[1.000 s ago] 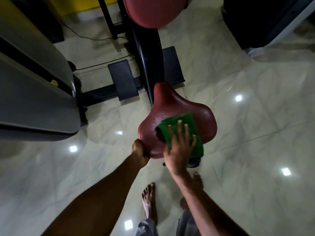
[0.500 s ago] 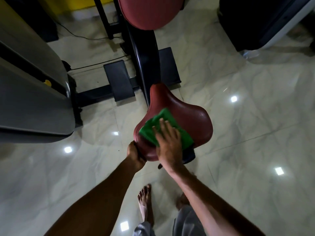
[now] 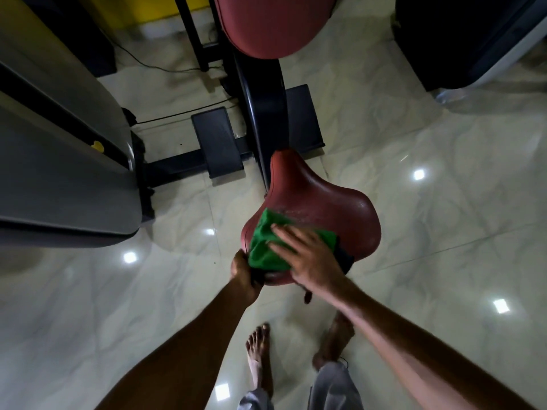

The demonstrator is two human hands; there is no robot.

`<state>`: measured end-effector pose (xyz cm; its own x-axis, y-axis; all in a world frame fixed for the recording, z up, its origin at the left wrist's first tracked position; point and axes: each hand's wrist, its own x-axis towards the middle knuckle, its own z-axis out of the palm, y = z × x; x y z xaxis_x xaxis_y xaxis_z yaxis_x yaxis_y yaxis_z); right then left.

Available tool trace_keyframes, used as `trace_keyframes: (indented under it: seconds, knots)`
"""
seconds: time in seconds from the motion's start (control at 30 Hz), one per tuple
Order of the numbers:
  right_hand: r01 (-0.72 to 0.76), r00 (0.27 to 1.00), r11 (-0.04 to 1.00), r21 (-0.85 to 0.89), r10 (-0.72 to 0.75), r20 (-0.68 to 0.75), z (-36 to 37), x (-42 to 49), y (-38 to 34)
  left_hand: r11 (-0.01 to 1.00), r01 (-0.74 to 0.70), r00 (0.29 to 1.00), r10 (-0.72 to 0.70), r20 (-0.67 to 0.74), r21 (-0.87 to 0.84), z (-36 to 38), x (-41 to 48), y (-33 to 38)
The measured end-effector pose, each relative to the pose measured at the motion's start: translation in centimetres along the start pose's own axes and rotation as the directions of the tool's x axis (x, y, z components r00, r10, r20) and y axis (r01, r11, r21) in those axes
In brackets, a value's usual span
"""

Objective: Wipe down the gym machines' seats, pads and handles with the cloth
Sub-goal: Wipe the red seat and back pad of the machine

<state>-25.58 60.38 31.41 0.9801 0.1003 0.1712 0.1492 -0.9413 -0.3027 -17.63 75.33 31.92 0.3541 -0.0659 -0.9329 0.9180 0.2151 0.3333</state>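
A dark red saddle-shaped seat (image 3: pixel 319 199) of a black exercise machine stands in the middle of the view. On its near left part lies a folded green cloth (image 3: pixel 263 250). My right hand (image 3: pixel 307 258) lies flat on the cloth with straight fingers and presses it onto the seat. My left hand (image 3: pixel 244 270) grips the seat's near left edge from below, its fingers hidden under the rim. A second red pad (image 3: pixel 272 22) sits higher on the same machine at the top of the view.
The machine's black column (image 3: pixel 263 113) and two black footplates (image 3: pixel 217 142) stand beyond the seat. A grey machine housing (image 3: pixel 59 161) fills the left side, a dark machine (image 3: pixel 467 34) the top right. A cable (image 3: pixel 165 68) crosses the glossy tiled floor. My bare feet (image 3: pixel 260 350) stand below the seat.
My right hand has slid the green cloth leftward across the seat, from its near right part to its near left edge. My left hand has kept its grip on the seat.
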Motion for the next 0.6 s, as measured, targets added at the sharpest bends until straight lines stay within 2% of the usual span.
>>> trace_keyframes:
  seconds: [0.07,0.1,0.13,0.17,0.2,0.23,0.27,0.3,0.33,0.37,0.4,0.43,0.47,0.5,0.53,0.57,0.6]
  knots:
    - [-0.275,0.954,0.961,0.027,0.277,-0.114,-1.5,0.8,2.9,0.997,-0.008,1.000,0.011,-0.027,0.074,0.0,0.3,0.1]
    - [-0.432,0.887,0.899,0.069,0.437,-0.147,-2.1,1.4,3.1,0.989,0.002,0.999,0.006,-0.054,0.146,-0.1,0.3,0.3]
    - [-0.529,0.827,0.842,0.110,0.540,-0.156,-2.2,2.0,2.4,0.977,0.007,0.997,0.011,-0.082,0.215,-0.4,0.6,0.5]
    - [-0.541,0.815,0.830,0.136,0.557,-0.160,-1.8,2.4,1.4,0.967,-0.002,0.994,0.029,-0.102,0.254,-0.5,0.7,0.8]
    - [-0.467,0.863,0.872,0.145,0.485,-0.141,-1.0,2.5,0.3,0.966,-0.025,0.993,0.055,-0.108,0.259,-0.6,0.9,1.5]
    - [-0.315,0.941,0.939,0.137,0.328,-0.082,-0.2,2.1,-0.7,0.969,-0.035,0.992,0.064,-0.113,0.246,-0.4,1.0,2.0]
    - [-0.138,0.990,0.985,0.107,0.140,-0.014,0.4,1.5,-0.7,0.978,-0.033,0.992,0.057,-0.112,0.207,0.0,1.4,2.5]
    - [0.001,1.000,0.997,0.083,-0.002,0.022,0.4,1.3,0.4,0.982,-0.033,0.992,0.054,-0.112,0.185,0.5,1.7,2.8]
    - [0.044,0.999,0.997,0.067,-0.045,0.015,0.0,1.7,2.2,0.985,-0.033,0.990,0.055,-0.131,0.168,1.1,2.0,2.8]
    - [-0.012,1.000,0.998,0.061,0.013,-0.021,-0.5,2.5,4.0,0.983,-0.033,0.985,0.063,-0.162,0.179,1.8,2.3,2.7]
    - [-0.143,0.987,0.988,0.063,0.147,-0.065,-1.1,3.4,5.2,0.978,-0.032,0.969,0.081,-0.235,0.204,2.4,2.4,2.4]
    - [-0.299,0.946,0.950,0.092,0.308,-0.105,-1.5,4.5,5.6,0.975,-0.049,0.940,0.118,-0.319,0.219,2.9,2.7,2.3]
    - [-0.385,0.908,0.916,0.112,0.397,-0.134,-1.5,5.5,5.0,0.965,-0.063,0.904,0.163,-0.396,0.253,3.1,2.7,2.2]
    - [-0.354,0.919,0.928,0.118,0.368,-0.142,-1.1,6.1,3.9,0.950,-0.052,0.872,0.194,-0.450,0.308,3.2,2.5,2.1]
    - [-0.225,0.966,0.969,0.099,0.236,-0.109,-0.4,6.3,3.0,0.939,-0.046,0.851,0.216,-0.478,0.342,3.1,2.9,1.8]
    - [-0.029,0.999,0.997,0.077,0.031,-0.020,0.2,6.0,2.3,0.947,-0.057,0.849,0.213,-0.483,0.317,3.2,2.7,1.8]
    - [0.138,0.988,0.988,0.068,-0.143,0.065,0.2,5.9,2.6,0.945,-0.081,0.849,0.233,-0.475,0.318,3.1,2.7,1.6]
